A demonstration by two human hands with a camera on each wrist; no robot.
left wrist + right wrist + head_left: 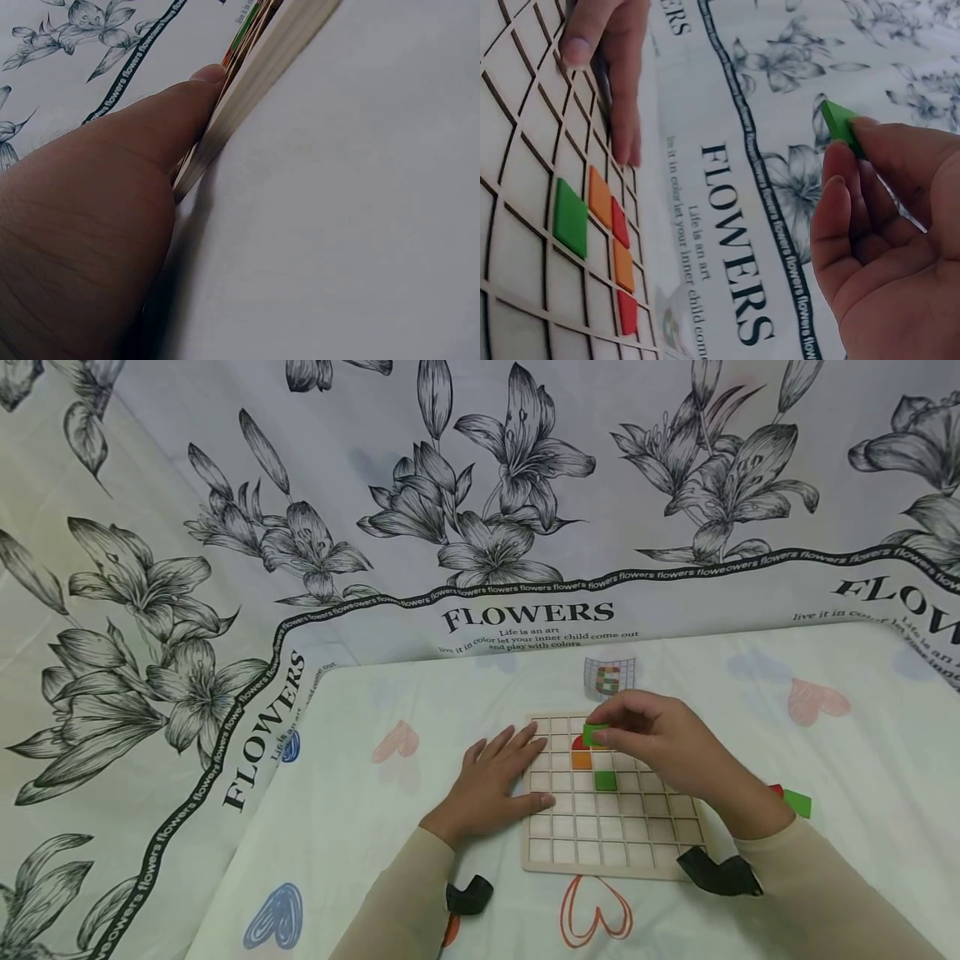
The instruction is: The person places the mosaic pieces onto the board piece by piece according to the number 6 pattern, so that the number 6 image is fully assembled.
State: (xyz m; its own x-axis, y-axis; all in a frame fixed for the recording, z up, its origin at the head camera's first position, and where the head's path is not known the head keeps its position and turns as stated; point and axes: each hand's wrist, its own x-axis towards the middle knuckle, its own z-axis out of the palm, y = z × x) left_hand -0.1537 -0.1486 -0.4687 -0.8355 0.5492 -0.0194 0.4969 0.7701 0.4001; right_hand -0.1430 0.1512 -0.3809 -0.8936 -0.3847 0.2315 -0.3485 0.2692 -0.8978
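A wooden grid board point(555, 852) lies on the white cloth. My left hand point(487, 789) rests on its left edge with fingers spread; in the left wrist view the thumb point(191, 101) lies along the board's side. Between thumb and fingertips my right hand point(667, 739) pinches a green tile point(841, 124), held above the board's far part. Set in the grid are another green tile point(571, 217), two orange tiles point(600, 196) and two red tiles point(628, 311). From the head view, the right hand hides part of the grid.
Behind the board lies a small card point(610, 678) with a coloured grid pattern. Loose green point(797, 803) and red tiles point(776, 791) lie right of the board, partly behind the right forearm. Black straps point(720, 870) hang at both wrists. A flower-printed curtain point(525, 552) stands behind.
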